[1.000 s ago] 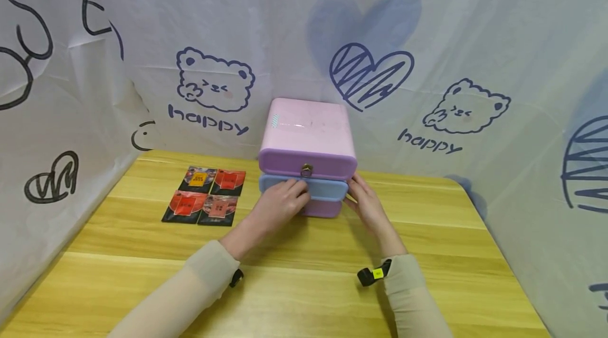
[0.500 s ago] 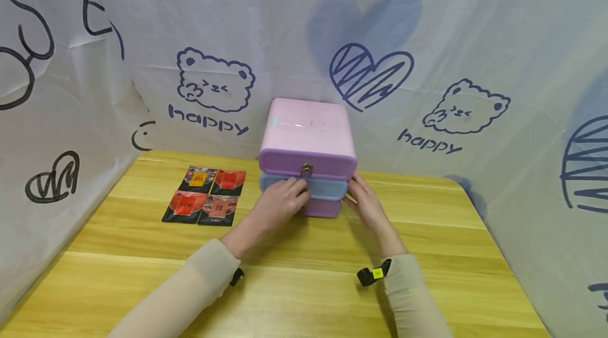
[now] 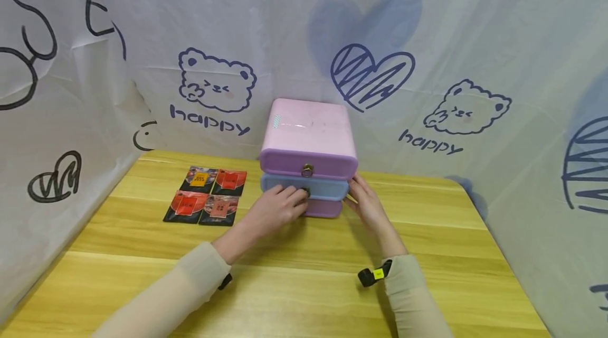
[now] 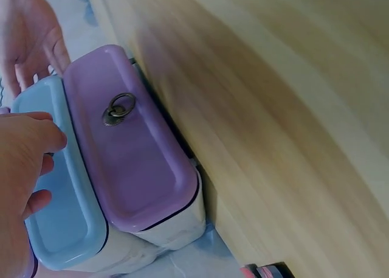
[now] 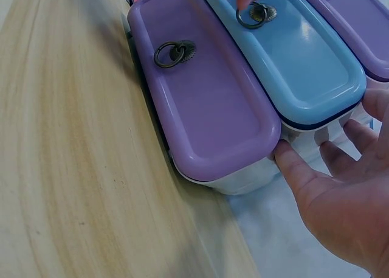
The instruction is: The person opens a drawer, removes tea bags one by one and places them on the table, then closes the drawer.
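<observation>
A three-tier drawer box (image 3: 311,124) with a pale pink top stands on the table. Its upper front (image 3: 280,162) is purple, the middle drawer front (image 4: 67,220) is blue and the bottom one (image 5: 213,107) is purple, each with a ring pull. My left hand (image 3: 277,208) is before the blue front, fingers loosely bent, their tips close by its ring pull (image 5: 250,15); the ring hangs down in the right wrist view. With fingers extended, my right hand (image 3: 368,208) rests against the right side of the box, fingertips beside the blue and bottom drawers.
Several flat red-and-black packets (image 3: 185,206) lie in a block on the table left of the box. The wooden table (image 3: 294,290) meets a printed cloth backdrop (image 3: 294,26) close behind the box.
My left hand has drawn back slightly to the left and down, baring the blue drawer's ring pull. My right hand stays against the box, and the drawers look unmoved.
</observation>
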Available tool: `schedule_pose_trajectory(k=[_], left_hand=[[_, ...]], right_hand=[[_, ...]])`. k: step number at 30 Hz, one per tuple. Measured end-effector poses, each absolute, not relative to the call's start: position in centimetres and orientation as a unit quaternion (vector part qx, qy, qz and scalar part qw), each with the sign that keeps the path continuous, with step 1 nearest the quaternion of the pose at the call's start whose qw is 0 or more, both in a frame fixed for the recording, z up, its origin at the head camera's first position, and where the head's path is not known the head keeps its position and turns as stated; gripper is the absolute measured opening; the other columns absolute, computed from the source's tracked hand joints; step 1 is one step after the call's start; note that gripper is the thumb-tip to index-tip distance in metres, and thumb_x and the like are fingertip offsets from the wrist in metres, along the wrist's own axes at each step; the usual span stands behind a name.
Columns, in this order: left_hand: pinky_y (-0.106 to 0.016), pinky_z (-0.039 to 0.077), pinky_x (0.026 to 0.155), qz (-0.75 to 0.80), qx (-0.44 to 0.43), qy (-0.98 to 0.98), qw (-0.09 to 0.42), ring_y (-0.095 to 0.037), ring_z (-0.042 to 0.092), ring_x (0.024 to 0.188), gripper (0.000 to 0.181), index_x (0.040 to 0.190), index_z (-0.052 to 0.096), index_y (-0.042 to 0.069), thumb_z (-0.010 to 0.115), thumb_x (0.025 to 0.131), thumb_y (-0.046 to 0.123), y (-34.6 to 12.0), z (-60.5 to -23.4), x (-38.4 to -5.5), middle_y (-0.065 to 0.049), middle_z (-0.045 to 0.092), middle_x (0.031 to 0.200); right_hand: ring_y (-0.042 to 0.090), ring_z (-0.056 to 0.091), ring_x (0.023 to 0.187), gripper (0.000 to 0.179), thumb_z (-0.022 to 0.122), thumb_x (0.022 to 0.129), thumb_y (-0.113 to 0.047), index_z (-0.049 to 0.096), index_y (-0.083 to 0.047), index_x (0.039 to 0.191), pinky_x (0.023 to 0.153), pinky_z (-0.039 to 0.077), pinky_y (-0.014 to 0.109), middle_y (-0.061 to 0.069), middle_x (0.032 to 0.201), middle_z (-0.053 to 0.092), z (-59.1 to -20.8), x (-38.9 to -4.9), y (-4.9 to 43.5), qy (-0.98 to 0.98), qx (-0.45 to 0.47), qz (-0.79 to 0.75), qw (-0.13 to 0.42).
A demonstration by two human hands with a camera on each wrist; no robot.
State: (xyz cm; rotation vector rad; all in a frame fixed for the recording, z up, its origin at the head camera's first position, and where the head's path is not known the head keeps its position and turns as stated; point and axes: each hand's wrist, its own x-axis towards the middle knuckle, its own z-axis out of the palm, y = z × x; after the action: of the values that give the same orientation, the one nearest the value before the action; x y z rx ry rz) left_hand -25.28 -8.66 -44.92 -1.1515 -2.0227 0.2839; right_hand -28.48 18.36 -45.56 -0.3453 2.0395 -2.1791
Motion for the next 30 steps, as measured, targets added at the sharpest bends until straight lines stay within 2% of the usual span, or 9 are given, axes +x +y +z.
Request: schedule_pose_trajectory(k=[5,11,21,30], left_hand=[[-0.031,0.052,0.075,0.13,-0.473,-0.799,0.348,-0.019,0.063,0.096,0.013,0.106,0.077,0.015,0.072,0.094,0.013,-8.6,-45.7,-25.1,-0.002,0.067,0.116],[-0.03,0.049,0.071,0.183,-0.474,-0.807,0.299,-0.017,0.062,0.093,0.012,0.107,0.075,0.02,0.067,0.098,0.02,-8.2,-47.1,-25.0,0.001,0.067,0.117],[-0.028,0.045,0.064,0.247,-0.473,-0.794,0.289,-0.016,0.059,0.085,0.012,0.106,0.073,0.023,0.062,0.102,0.024,-7.0,-48.3,-25.5,0.001,0.062,0.116],[-0.03,0.045,0.069,0.261,-0.461,-0.792,0.305,-0.016,0.055,0.083,0.015,0.099,0.073,0.024,0.059,0.104,0.026,-6.1,-48.7,-26.0,-0.001,0.055,0.107]], right_hand=[[0.036,0.033,0.152,0.058,0.038,0.113,-0.026,0.022,-0.01,0.166,0.122,0.033,0.049,0.014,0.169,0.027,-45.5,-28.4,18.3,0.678,-0.115,-0.723,0.069],[0.036,0.033,0.152,0.058,0.039,0.113,-0.028,0.022,-0.011,0.166,0.122,0.034,0.049,0.013,0.169,0.028,-45.6,-28.4,18.4,0.681,-0.115,-0.72,0.069],[0.035,0.034,0.152,0.057,0.039,0.113,-0.027,0.023,-0.011,0.166,0.122,0.034,0.048,0.012,0.169,0.028,-45.6,-28.5,18.4,0.676,-0.115,-0.724,0.067],[0.034,0.033,0.152,0.057,0.039,0.113,-0.029,0.024,-0.012,0.166,0.122,0.033,0.049,0.011,0.169,0.028,-45.6,-28.4,18.5,0.683,-0.115,-0.718,0.072]])
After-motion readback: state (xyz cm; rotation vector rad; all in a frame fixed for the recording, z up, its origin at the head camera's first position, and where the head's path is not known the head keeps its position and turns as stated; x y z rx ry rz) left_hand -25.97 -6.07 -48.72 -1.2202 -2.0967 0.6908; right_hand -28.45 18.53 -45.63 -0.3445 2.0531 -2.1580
